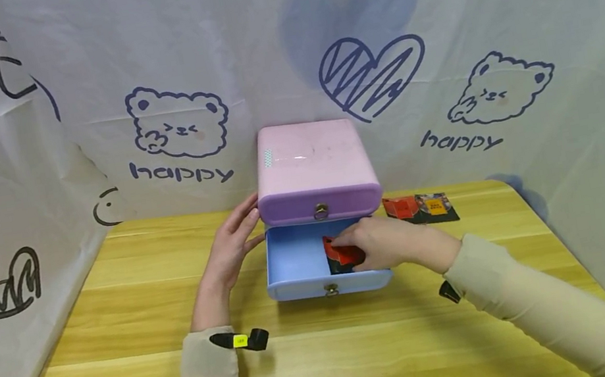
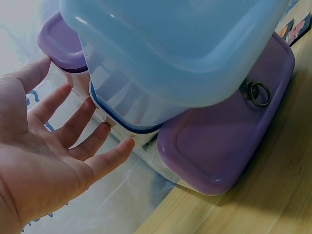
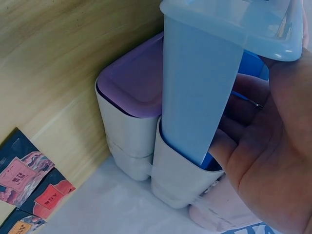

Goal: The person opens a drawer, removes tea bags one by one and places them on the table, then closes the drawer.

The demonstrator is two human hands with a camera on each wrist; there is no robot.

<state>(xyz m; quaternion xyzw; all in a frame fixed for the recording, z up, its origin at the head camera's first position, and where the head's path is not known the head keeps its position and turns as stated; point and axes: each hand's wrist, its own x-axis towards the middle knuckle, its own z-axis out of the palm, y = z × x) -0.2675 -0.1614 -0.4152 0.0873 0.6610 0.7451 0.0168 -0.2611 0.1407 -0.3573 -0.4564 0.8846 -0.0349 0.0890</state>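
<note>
A small drawer cabinet (image 1: 309, 154) stands against the back sheet, with its pale blue drawer (image 1: 296, 256) pulled out. My right hand (image 1: 386, 241) reaches over that drawer's right wall and pinches a red and black packet (image 1: 341, 265) between fingers and thumb, inside the drawer. In the right wrist view the drawer wall hides the packet and part of the fingers. At the cabinet's left side is my left hand (image 1: 228, 244), fingers spread and fairly straight, fingertips right at the side wall (image 2: 109, 117).
The purple top drawer (image 1: 288, 209) is closed, as is a purple lower drawer (image 2: 209, 151) with a ring pull (image 2: 258, 93). Several flat packets (image 3: 22, 178) lie on the wooden table (image 1: 331, 357), right of the cabinet. Printed sheets (image 1: 266, 41) hang behind and at both sides.
</note>
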